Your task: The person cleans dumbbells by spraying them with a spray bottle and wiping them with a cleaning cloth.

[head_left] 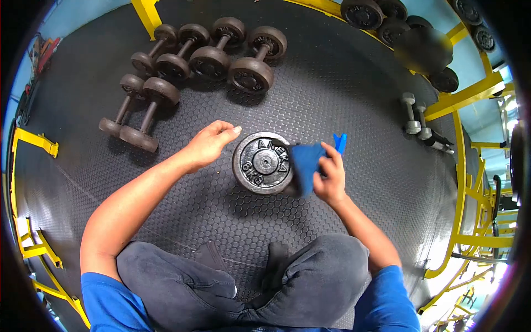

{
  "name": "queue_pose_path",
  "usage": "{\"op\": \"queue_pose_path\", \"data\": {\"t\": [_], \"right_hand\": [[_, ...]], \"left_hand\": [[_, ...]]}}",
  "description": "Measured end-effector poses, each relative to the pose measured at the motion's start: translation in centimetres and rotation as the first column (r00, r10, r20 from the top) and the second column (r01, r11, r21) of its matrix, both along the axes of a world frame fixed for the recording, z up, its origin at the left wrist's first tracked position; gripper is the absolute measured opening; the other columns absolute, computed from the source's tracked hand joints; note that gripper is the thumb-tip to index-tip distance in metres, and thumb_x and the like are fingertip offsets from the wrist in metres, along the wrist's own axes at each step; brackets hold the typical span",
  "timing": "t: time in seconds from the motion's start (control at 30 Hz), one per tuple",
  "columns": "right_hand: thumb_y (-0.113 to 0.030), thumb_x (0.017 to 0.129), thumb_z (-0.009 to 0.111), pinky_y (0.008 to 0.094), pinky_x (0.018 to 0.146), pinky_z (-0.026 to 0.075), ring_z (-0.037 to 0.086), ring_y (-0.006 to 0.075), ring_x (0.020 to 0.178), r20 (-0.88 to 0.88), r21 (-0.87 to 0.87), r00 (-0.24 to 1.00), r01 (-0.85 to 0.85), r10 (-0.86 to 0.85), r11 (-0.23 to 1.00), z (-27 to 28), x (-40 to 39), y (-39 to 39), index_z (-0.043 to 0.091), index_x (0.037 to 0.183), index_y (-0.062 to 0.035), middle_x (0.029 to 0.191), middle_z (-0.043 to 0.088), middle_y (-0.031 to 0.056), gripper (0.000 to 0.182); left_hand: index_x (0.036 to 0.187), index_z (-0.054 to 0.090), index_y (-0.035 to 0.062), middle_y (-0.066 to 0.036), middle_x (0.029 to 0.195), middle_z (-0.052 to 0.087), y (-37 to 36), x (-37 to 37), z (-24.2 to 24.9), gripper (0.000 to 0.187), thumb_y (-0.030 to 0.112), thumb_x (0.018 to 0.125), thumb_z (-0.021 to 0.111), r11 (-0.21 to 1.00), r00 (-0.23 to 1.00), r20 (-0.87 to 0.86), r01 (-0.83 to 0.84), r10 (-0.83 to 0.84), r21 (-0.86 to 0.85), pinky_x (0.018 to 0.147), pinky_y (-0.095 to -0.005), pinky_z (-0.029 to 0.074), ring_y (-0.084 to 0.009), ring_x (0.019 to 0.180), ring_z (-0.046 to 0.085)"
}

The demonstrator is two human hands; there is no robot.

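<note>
Crossed legs in dark grey trousers (182,276) up close; beyond, the round black metal ANEKA weight (264,162) sits face-up between the hands. Right hand (332,176) grips a blue cloth (306,169) at its side; left hand (210,146) hovers near, fingers slightly parted. Farther out, brown dumbbells (251,74) on black textured flooring (321,88).

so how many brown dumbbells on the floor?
6: four dumbbells in the far row, two dumbbells closer to the left hand. Darkened edges could hide others.
</note>
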State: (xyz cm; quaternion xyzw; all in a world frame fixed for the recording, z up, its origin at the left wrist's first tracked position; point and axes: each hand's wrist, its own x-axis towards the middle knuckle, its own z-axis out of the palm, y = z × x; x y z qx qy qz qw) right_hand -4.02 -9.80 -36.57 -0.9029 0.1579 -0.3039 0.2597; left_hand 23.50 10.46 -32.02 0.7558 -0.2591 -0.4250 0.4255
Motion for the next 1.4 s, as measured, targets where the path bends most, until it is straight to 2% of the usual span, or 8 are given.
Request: {"op": "queue_pose_path", "data": {"t": [0.07,0.13,0.17,0.27,0.37,0.6,0.83,1.4], "right_hand": [[-0.003,0.084,0.06,0.0364,0.097,0.046,0.062,0.029,0.109,0.145,0.334,0.987,0.02,-0.073,0.942,-1.8,1.3,-0.5,0.062,0.106,-0.0004,0.122,0.062,0.016,0.022],[-0.008,0.096,0.054,0.0356,0.099,0.045,0.058,0.0194,0.115,0.265,0.916,0.957,-0.213,-0.115,0.339,-3.2,2.1,1.7,0.062,0.118,-0.0032,0.121,0.062,0.0099,0.024],[-0.015,0.101,0.047,0.0363,0.104,0.043,0.056,0.0194,0.119,0.017,0.749,0.995,0.053,-0.099,0.66,-2.1,2.0,3.9,0.057,0.129,-0.0054,0.125,0.062,0.0092,0.031],[-0.024,0.102,0.048,0.0396,0.11,0.038,0.052,0.0206,0.126,0.254,0.82,0.887,-0.409,-0.387,-0.4,-3.0,2.2,6.2,0.05,0.138,-0.0046,0.13,0.06,0.0099,0.042],[-0.018,0.098,0.051,0.0373,0.104,0.041,0.056,0.0183,0.116,0.156,0.749,0.932,-0.328,-0.328,-0.576,-2.7,1.3,7.1,0.05,0.131,-0.0019,0.123,0.06,0.0075,0.037],[-0.032,0.083,0.071,0.0438,0.102,0.045,0.056,0.0407,0.117,-0.168,0.461,0.97,-0.08,0.176,0.884,3.4,6.2,3.2,0.062,0.116,-0.0056,0.125,0.057,0.0234,0.043],[-0.037,0.077,0.07,0.0533,0.101,0.039,0.051,0.0356,0.122,-0.285,-0.212,0.857,-0.492,0.428,0.844,6.1,10.0,6.5,0.067,0.101,-0.0113,0.126,0.058,0.0172,0.035],[-0.024,0.065,0.078,0.0444,0.088,0.042,0.055,0.0292,0.103,-0.234,-0.14,0.747,-0.66,0.623,0.738,6.8,5.6,5.7,0.059,0.089,-0.0116,0.093,0.055,0.0071,0.033]], "left_hand": [[0.126,0.057,-0.0038,-0.018,0.122,0.062,-0.7,-0.9,1.5,0.058,0.045,0.096,0.058,1.0,1.0,0.002,0.001,-0.001,-0.002,0.103,-0.0346,0.041,-0.0216,0.117,0.055],[0.125,0.057,-0.0039,-0.018,0.121,0.063,-1.1,-1.5,1.8,0.056,0.044,0.096,0.059,1.0,1.0,0.006,0.009,-0.009,0.004,0.102,-0.0344,0.042,-0.0215,0.116,0.056],[0.128,0.056,0.0005,-0.009,0.116,0.062,-1.2,-1.4,1.5,0.054,0.043,0.096,0.059,0.998,0.998,0.002,0.055,-0.055,0.015,0.093,-0.032,0.043,-0.0168,0.108,0.055],[0.131,0.054,0.0046,-0.001,0.111,0.062,-1.2,-1.6,1.8,0.052,0.041,0.095,0.061,0.992,0.993,-0.004,0.12,-0.12,0.049,0.081,-0.0287,0.046,-0.0117,0.097,0.057],[0.128,0.058,0.0044,-0.002,0.11,0.064,-1.1,-1.7,1.6,0.049,0.04,0.095,0.062,0.982,0.982,0.08,0.162,-0.169,0.095,0.081,-0.0281,0.046,-0.0121,0.097,0.059],[0.128,0.057,0.0074,-0.004,0.109,0.063,-1.6,-1.0,1.3,0.053,0.05,0.097,0.053,0.996,0.994,-0.104,0.043,-0.036,0.072,0.08,-0.0277,0.046,-0.0114,0.091,0.058],[0.132,0.054,0.0114,-0.003,0.112,0.06,-1.1,-0.9,1.6,0.055,0.054,0.097,0.05,0.991,0.975,-0.199,-0.084,0.103,0.1,0.08,-0.0303,0.047,-0.0121,0.094,0.056],[0.135,0.054,0.0152,-0.002,0.123,0.056,1.7,-0.3,2.8,0.054,0.053,0.098,0.05,0.995,0.994,-0.08,-0.074,0.079,0.061,0.085,-0.0327,0.045,-0.0152,0.104,0.053]]}}
